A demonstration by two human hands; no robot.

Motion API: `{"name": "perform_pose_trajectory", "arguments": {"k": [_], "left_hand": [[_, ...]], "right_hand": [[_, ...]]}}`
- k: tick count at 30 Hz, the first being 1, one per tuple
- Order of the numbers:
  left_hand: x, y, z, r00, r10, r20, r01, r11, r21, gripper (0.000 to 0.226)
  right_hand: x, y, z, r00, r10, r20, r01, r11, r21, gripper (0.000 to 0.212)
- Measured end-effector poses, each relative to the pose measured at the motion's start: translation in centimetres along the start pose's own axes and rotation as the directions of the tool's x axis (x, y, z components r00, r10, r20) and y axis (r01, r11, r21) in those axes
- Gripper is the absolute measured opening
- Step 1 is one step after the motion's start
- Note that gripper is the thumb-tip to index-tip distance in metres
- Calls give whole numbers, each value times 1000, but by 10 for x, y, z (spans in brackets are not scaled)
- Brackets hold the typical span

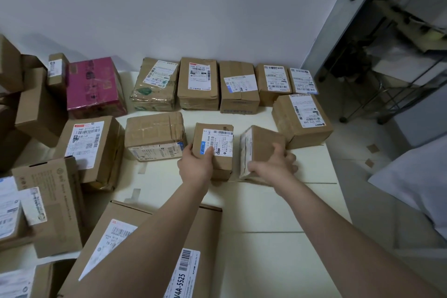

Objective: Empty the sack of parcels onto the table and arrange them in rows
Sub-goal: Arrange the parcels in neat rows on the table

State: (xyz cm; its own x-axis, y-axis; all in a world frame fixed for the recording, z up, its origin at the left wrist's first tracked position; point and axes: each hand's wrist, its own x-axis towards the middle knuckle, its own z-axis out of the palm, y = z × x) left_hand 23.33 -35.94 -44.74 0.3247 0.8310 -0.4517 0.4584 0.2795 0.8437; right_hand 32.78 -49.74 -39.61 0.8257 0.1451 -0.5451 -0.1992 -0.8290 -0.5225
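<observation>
The left hand (pixel 197 164) grips a small labelled parcel (pixel 217 145) at the centre of the table (pixel 266 213), fingers wrapped round its near left corner, thumb on the white label; the parcel sits on the tabletop; the right hand (pixel 273 164) clasps a plain brown parcel (pixel 262 146) just beside it at 3 o'clock, fingers curled over its near right edge, the box tilted so that its labelled side faces left; the two parcels stand close but apart. At 9 o'clock from the labelled parcel lies a taped parcel (pixel 154 134), and at 2 o'clock from the right hand a larger carton (pixel 302 120) with its label on top; these four form a loose second row. Along the wall at 12 o'clock runs a back row of five parcels (pixel 238 87), side by side and touching or nearly so; at 10 o'clock a magenta box (pixel 93 86) rests tilted against a heap of unsorted cartons (pixel 36 109) that fills the left side. At 6 o'clock, under the left forearm, lies a long flat carton (pixel 200 261); no sack shows in this view.
</observation>
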Motion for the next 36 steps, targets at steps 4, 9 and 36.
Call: {"name": "perform_pose_trajectory", "arguments": {"k": [4,9,36], "left_hand": [[3,-4,-4,999,35,-5,-35,999,36,66],[1,-2,7,999,52,1,-52,998,33,65],[11,42,66,944,200,263,-230,969,87,78]], "right_hand": [[1,6,-23,967,-48,248,-123,769,627,46],[12,22,-15,979,-46,197,-108,707,699,34],[76,12,-21,890,-239,-387,233,970,-63,51]]}}
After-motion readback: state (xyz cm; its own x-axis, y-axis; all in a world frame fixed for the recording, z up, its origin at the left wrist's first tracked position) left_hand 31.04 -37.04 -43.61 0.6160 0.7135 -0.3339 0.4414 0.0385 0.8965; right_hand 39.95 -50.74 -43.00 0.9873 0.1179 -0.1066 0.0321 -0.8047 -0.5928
